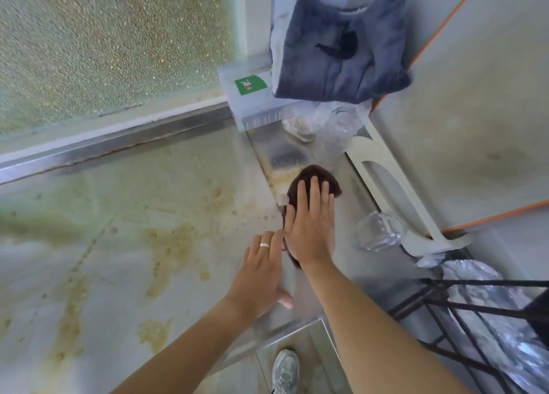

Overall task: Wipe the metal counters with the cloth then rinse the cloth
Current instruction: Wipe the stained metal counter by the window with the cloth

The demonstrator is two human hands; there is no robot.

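A dark brown cloth lies on the narrow metal counter at centre. My right hand presses flat on the cloth with straight fingers, covering most of it. My left hand, with a ring on one finger, rests flat on the counter's left edge just beside the right wrist, thumb hanging over the near side. To the left spreads a wide metal counter with yellow-brown stains.
A clear glass lies to the right of the cloth; more glasses in plastic stand behind it. A grey folded towel sits on a clear plastic box. A black wire rack stands at lower right.
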